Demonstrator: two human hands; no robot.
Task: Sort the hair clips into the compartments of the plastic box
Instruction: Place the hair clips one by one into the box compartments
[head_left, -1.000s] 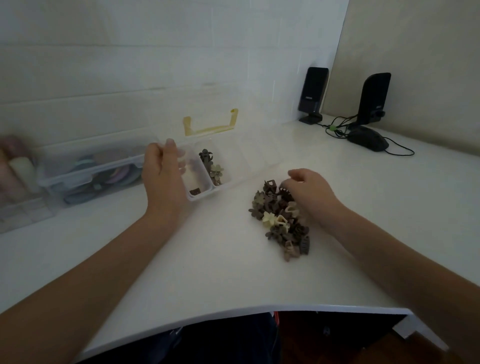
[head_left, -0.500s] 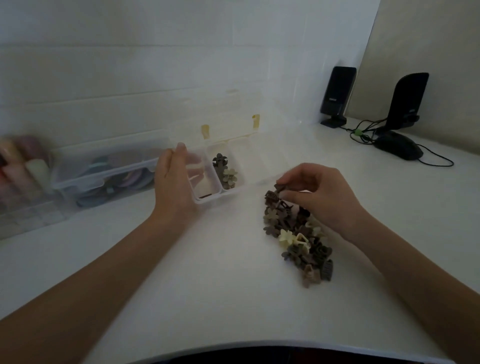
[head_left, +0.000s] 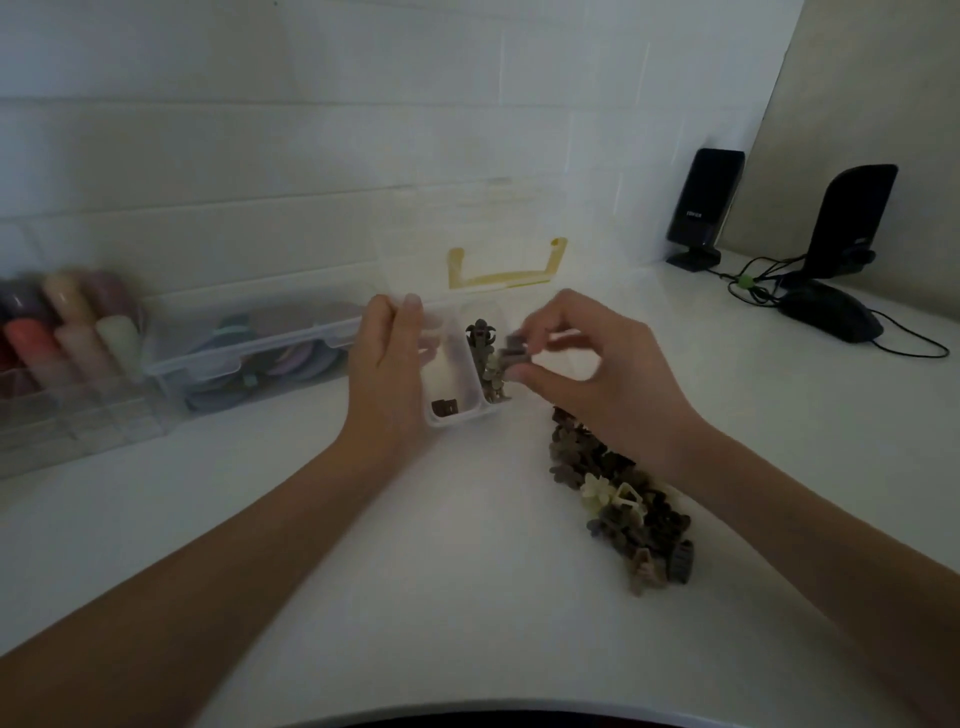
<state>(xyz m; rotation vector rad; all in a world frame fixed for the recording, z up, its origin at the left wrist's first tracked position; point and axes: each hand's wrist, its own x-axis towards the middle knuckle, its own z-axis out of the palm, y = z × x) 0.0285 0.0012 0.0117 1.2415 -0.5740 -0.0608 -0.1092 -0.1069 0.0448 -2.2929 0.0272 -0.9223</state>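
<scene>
The right hand (head_left: 597, 384) pinches a brown hair clip (head_left: 516, 355) above the plastic box (head_left: 452, 415). The left hand (head_left: 387, 374) holds the box's left wall, its grip curled around it.

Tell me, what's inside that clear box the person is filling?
In the box, the left compartment holds one brown clip; the next holds several flower clips. The right hand hides the compartments further right.

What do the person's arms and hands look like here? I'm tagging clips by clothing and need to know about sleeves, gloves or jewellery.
Both forearms are bare to the frame's edge: no sleeves show. The left hand and right hand are bare too, with no gloves. No rings, watch or bracelet are visible, and the nails seem short, though dim, slightly blurred footage hides fine detail.
</scene>
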